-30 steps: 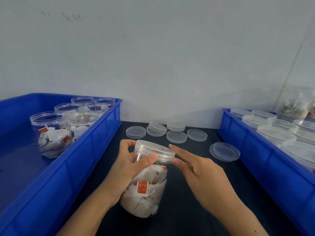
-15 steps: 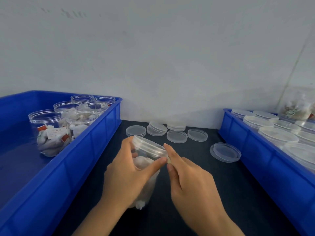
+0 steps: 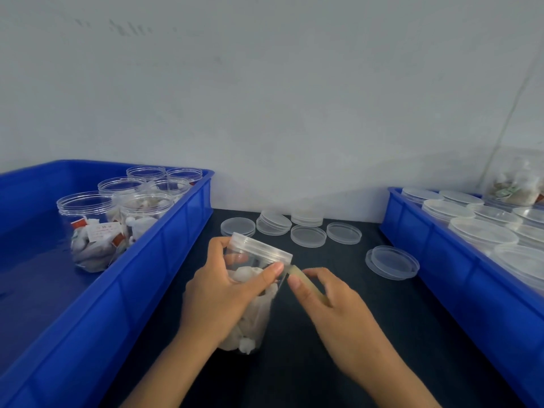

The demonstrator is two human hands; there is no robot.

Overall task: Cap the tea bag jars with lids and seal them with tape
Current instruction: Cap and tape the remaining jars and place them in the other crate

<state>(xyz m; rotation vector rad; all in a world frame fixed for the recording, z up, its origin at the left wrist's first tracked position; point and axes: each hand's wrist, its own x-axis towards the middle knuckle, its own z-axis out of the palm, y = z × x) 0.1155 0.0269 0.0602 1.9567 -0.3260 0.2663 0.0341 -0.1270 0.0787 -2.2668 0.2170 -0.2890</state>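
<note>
The right hand point(image 3: 338, 313) pinches a tape strip point(image 3: 306, 282) at its fingers point(image 3: 294, 282). The left hand point(image 3: 223, 295) grips the capped jar point(image 3: 256, 278), tilted on the tabletop point(image 3: 338, 378). The tape may wrinkle or miss the lid seam if the jar slips. Six open jars stand in the left bin point(image 3: 164, 254). Loose lids point(image 3: 307, 236) lie in six spots, some stacked.

Left hand point(image 3: 226, 293) curled in a grip, thumb toward three o'clock; right hand point(image 3: 332, 307) pinching, fingertips point(image 3: 294, 282) toward ten o'clock.

2 blue bins point(image 3: 164, 260), dark tabletop point(image 3: 338, 334), pale wall point(image 3: 265, 98)
</note>
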